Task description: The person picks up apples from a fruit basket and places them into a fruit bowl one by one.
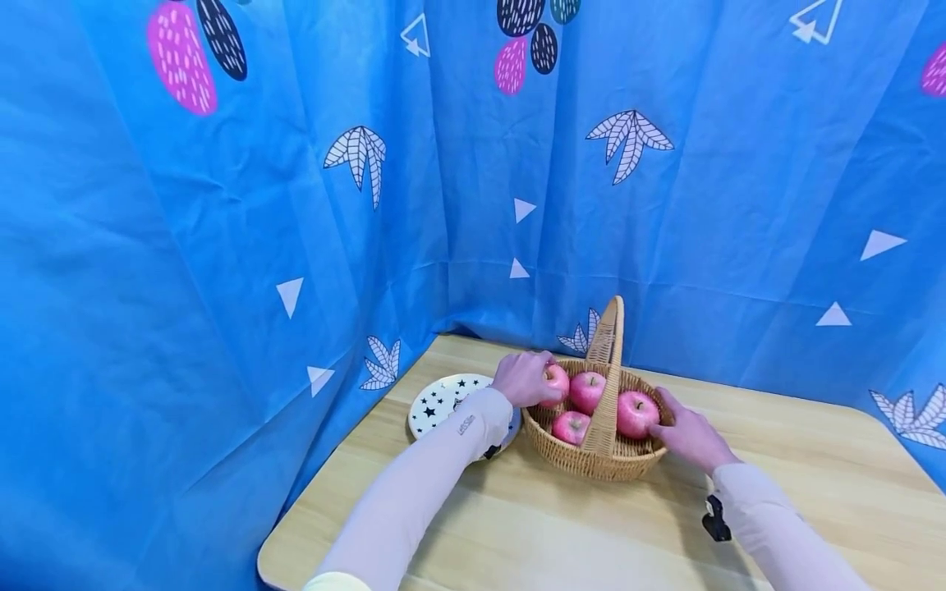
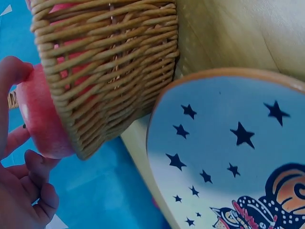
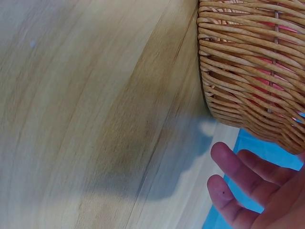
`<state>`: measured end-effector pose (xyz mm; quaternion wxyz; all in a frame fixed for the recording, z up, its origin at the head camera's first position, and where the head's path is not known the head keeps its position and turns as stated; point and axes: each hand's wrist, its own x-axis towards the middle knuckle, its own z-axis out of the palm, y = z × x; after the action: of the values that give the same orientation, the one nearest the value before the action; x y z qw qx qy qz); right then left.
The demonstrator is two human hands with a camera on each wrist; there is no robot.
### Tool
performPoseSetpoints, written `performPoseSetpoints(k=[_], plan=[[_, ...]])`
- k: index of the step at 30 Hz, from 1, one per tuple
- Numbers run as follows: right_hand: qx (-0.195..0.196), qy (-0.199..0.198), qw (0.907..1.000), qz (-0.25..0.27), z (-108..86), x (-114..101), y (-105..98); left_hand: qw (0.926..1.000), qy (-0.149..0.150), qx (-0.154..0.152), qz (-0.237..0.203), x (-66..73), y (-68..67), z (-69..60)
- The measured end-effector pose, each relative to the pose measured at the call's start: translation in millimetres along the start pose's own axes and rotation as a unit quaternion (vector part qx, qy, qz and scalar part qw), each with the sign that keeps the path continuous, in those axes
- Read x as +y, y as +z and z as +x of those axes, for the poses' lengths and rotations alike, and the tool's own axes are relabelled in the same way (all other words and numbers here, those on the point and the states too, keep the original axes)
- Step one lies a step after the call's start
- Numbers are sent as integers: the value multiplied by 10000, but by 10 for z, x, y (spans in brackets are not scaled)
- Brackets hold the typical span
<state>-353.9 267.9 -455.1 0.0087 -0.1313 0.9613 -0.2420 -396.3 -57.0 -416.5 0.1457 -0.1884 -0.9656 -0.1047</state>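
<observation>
Clearance and contact around a wicker basket (image 1: pixel 562 455)

The basket stands upright on the far part of a wooden bench (image 1: pixel 547 542), whose left and back edges border a blue curtain (image 1: pixel 473 164). The back edge lies near the basket; the wider stretch of bench top extends toward the viewer and to the right. On the left, a star-patterned plate (image 1: pixel 439 394) sits just beside the basket, partly covered by the left sleeve (image 1: pixel 436 460); whether the two rims touch cannot be told. A tall handle (image 1: pixel 608 406) arches over the basket, limiting access from above: three apples lie to its left and one to its right.

The left hand (image 1: pixel 523 379) holds the leftmost apple (image 1: pixel 556 382) at the basket's left rim. Its fingers are curved about the fruit, parted by roughly the apple's breadth; in the left wrist view the apple bulges above the rim.

The right hand (image 1: pixel 695 437) is at the opposite rim, its thumb reaching over the edge near the right apple (image 1: pixel 638 414). In the right wrist view three fingers (image 3: pixel 243 174) are loosely bent, spread, and apart from the wicker wall. Whether thumb and forefinger pinch the rim or the fruit cannot be told.
</observation>
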Motion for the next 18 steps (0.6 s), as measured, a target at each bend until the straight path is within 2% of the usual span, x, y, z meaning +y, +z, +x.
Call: performPoseSetpoints(k=[7,11,18], plan=[[118,-5,9999,101,-48,-4,35,9994,-66,-35,-341,-21,-86,-55],[16,65,9999,142,-78,-7,51,9985,-159,-122,-515,-42,-148,-92],[52,80,9996,252,-41,-29,47,9969,-242,-61,-742,-98,-344,-136]])
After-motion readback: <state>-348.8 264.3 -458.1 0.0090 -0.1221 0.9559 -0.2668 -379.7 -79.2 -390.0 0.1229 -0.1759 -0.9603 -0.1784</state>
